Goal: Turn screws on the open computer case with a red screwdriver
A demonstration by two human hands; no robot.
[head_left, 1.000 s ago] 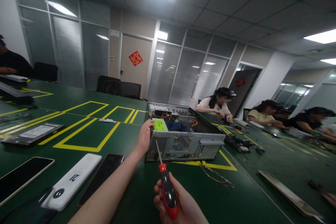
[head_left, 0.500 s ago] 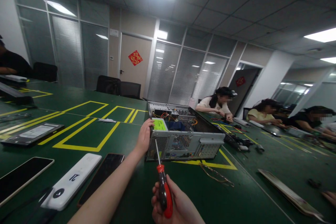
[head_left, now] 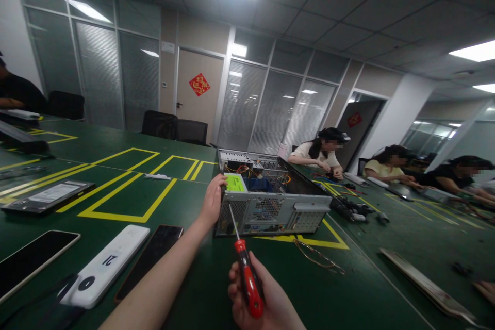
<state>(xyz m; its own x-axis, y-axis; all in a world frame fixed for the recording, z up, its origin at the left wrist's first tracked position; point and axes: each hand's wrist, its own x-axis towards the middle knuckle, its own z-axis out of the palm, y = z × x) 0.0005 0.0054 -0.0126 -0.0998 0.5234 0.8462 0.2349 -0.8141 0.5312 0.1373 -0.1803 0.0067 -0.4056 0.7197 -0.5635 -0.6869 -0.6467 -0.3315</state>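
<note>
An opened computer case (head_left: 282, 214) lies on the green table, its rear panel toward me. In its left corner sits a power supply (head_left: 234, 182) with a bright green label. My left hand (head_left: 212, 201) grips the case's left side, fingertips curled over the top edge by the power supply. Wrapped in my right hand (head_left: 266, 289) is a red and black screwdriver (head_left: 249, 278). Its shaft points up and away, with the tip at the left part of the rear panel, over the power supply's mesh. Whether the tip sits in a screw, I cannot tell.
To the left lie a hard drive (head_left: 48, 197), a white device marked 21 (head_left: 106, 265) and two phones. Eyeglasses (head_left: 319, 258) rest right of the case, near a long metal piece (head_left: 425, 283). Black cables (head_left: 351, 209) lie beyond. Several people sit around the table.
My right hand and the screwdriver handle have shifted slightly right, and the handle has turned. The shaft leans more. My left hand and the case have stayed put.
</note>
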